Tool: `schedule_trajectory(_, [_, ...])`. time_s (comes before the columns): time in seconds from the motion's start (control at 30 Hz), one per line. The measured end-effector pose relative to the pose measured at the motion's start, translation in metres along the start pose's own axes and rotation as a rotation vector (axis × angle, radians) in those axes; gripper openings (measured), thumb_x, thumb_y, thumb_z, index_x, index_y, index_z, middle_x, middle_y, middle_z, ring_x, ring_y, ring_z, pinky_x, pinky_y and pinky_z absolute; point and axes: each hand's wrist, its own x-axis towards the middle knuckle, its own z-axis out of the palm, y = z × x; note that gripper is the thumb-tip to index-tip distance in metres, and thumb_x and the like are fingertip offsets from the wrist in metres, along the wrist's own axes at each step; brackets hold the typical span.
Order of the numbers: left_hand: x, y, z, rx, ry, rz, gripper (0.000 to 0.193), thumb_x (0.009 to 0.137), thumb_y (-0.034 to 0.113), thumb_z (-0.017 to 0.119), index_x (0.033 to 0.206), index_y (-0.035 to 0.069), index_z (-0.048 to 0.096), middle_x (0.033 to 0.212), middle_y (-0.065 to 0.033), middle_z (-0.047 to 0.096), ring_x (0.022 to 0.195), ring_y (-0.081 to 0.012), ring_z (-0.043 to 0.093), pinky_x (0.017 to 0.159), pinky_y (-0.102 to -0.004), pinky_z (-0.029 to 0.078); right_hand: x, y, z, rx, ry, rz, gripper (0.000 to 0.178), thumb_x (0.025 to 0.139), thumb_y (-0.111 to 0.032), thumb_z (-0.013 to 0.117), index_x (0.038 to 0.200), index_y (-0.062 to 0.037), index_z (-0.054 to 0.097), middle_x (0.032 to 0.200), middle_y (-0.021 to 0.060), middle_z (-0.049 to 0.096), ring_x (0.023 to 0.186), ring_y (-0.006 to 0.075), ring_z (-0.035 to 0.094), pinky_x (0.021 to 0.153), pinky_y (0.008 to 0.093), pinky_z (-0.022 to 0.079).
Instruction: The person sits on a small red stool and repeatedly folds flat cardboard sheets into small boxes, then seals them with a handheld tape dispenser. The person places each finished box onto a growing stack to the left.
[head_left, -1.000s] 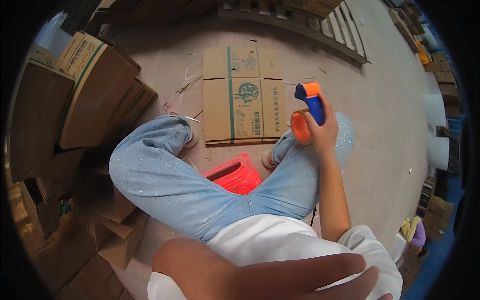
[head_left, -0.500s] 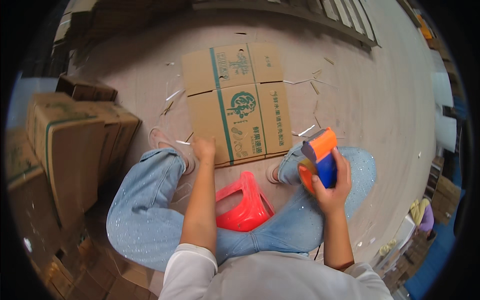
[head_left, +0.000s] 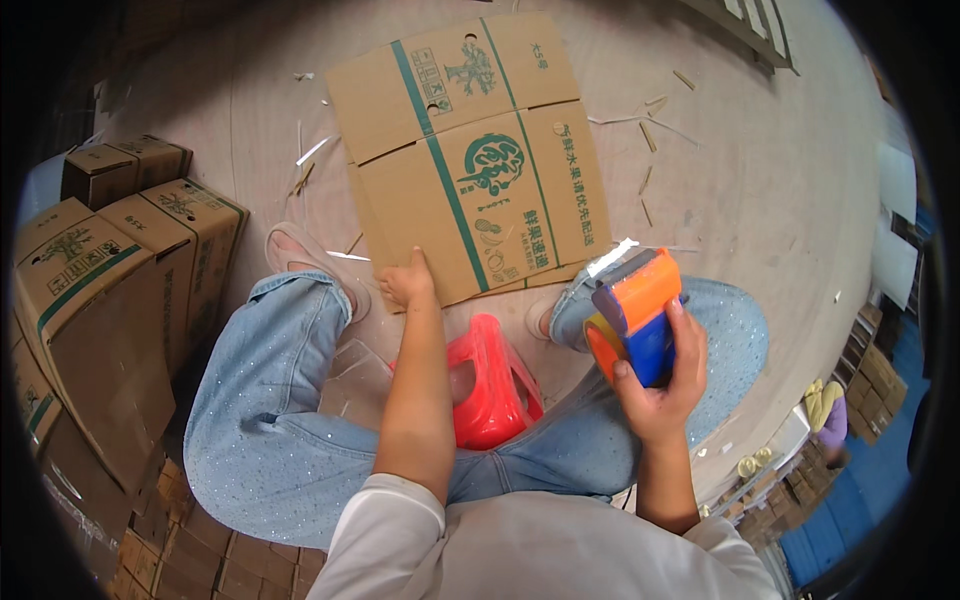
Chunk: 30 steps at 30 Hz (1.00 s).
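A flattened brown cardboard box (head_left: pixel 380 215) with green stripes and printing lies in front of me, between and beyond my feet. At its near left corner, my left hand (head_left: pixel 408 282) grips the edge, thumb on the upper face and the other fingers partly hidden. Along the near edge a lower layer of cardboard peeks out from under the top one. Over my right thigh, my right hand (head_left: pixel 665 390) is wrapped around a blue and orange tape dispenser (head_left: pixel 645 300). The dispenser's orange front end points away from me, and the tape roll shows on its left side.
A red plastic stool (head_left: pixel 487 400) stands between my legs. On the left are stacked cardboard boxes (head_left: pixel 100 330). Paper strips and scraps (head_left: pixel 647 135) litter the floor. A slatted rack (head_left: pixel 750 30) is at the far right; another person (head_left: pixel 828 415) is at the right rim.
The flattened box has turned slightly counterclockwise and looks larger, its layers a little offset at the near edge. My left hand still grips its corner. The whole view has shifted somewhat.
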Motion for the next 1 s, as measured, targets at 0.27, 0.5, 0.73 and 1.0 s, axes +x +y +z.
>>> schedule_trajectory(0.27, [-0.011, 0.012, 0.032, -0.874, -0.689, -0.234, 0.038, 0.085, 0.020, 0.067, 0.107, -0.009, 0.058, 0.105, -0.0156, 0.064, 0.095, -0.0244, 0.062, 0.078, -0.0362, 0.051, -0.004, 0.003, 0.001, -0.036, 0.020, 0.022, 0.068, 0.068, -0.015, 0.074, 0.129, 0.0007, 0.049, 0.113, 0.0217, 0.057, 0.098, 0.0336, 0.058, 0.085, 0.0389, 0.048])
schedule_trajectory(0.5, [-0.025, 0.010, 0.054, -0.938, -0.753, -0.165, 0.034, 0.085, 0.017, 0.066, 0.111, -0.004, 0.056, 0.104, -0.0144, 0.063, 0.090, -0.0220, 0.062, 0.071, -0.0355, 0.052, -0.011, -0.002, 0.000, -0.056, 0.030, 0.024, 0.067, 0.070, -0.015, 0.072, 0.131, 0.0014, 0.047, 0.115, 0.0196, 0.057, 0.101, 0.0311, 0.056, 0.089, 0.0381, 0.044])
schedule_trajectory(0.73, [-0.076, 0.070, -0.037, -1.084, -0.803, 0.372, 0.036, 0.085, 0.012, 0.061, 0.118, 0.000, 0.053, 0.106, -0.0073, 0.062, 0.089, -0.0151, 0.060, 0.077, -0.0282, 0.048, -0.020, 0.010, -0.002, -0.011, 0.102, 0.141, 0.068, 0.071, -0.015, 0.071, 0.133, -0.0017, 0.047, 0.120, 0.0160, 0.056, 0.107, 0.0289, 0.055, 0.094, 0.0374, 0.042])
schedule_trajectory(1.0, [-0.123, 0.102, -0.295, -0.645, -0.529, 0.852, 0.027, 0.079, 0.009, 0.056, 0.103, -0.002, 0.061, 0.086, -0.0065, 0.066, 0.074, -0.0118, 0.060, 0.067, -0.0271, 0.048, 0.058, 0.062, 0.027, 0.016, 0.347, 0.241, 0.057, 0.077, -0.021, 0.071, 0.129, -0.0094, 0.052, 0.118, 0.0181, 0.053, 0.103, 0.0310, 0.057, 0.092, 0.0379, 0.044])
